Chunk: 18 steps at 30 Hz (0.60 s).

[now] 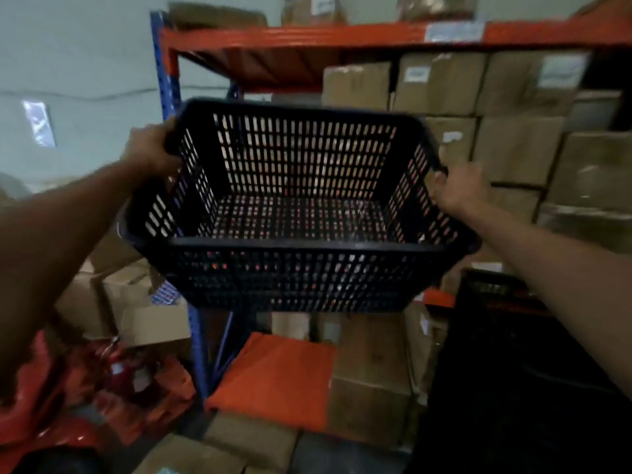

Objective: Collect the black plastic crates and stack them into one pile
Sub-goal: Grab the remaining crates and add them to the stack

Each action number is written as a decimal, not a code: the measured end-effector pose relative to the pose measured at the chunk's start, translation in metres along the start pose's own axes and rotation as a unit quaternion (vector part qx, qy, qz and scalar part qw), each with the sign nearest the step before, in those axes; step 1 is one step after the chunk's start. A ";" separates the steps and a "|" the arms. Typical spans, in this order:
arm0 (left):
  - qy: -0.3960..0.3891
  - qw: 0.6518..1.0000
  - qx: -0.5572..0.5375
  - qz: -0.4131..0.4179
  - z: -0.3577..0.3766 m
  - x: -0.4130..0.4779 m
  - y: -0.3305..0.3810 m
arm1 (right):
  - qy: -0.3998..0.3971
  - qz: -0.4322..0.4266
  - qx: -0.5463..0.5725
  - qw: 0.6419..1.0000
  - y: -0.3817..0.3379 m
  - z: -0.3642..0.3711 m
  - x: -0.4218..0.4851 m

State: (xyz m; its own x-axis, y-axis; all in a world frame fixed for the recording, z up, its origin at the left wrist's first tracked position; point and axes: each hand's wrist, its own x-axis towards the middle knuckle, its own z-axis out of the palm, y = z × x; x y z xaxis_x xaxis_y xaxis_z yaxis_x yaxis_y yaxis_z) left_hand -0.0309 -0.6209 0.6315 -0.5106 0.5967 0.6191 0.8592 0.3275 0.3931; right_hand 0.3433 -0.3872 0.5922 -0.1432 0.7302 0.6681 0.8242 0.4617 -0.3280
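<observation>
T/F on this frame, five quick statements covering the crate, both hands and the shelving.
1. Both hands hold the black crate in the air. True: the left hand grips its left rim and the right hand its right rim.
2. The crate is full of cardboard boxes. False: it is empty, its slotted bottom bare.
3. The shelf behind has orange beams and a blue upright. True.
4. The shelf behind the crate holds glass bottles. False: it holds cardboard boxes.
5. The crate's walls are solid. False: they are slotted all over.
</observation>
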 end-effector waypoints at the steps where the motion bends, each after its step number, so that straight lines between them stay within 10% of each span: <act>1: 0.032 0.999 -0.003 0.006 -0.010 -0.003 0.017 | 0.022 -0.009 0.007 1.000 0.009 -0.035 0.005; 8: 0.146 0.984 -0.049 0.084 -0.065 -0.029 0.194 | 0.172 -0.006 -0.049 0.984 0.112 -0.244 -0.001; 18: 0.020 0.971 -0.176 0.163 -0.028 -0.068 0.374 | 0.156 0.083 -0.120 0.977 0.260 -0.362 -0.046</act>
State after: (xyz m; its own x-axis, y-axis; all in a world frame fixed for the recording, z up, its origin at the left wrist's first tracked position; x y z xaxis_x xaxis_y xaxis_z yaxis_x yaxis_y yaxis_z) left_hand 0.3242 -0.5601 0.7555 -0.2196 0.5946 0.7735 0.9152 -0.1491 0.3744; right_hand 0.7621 -0.4833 0.7180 0.1460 0.5791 0.8021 0.9318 0.1919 -0.3082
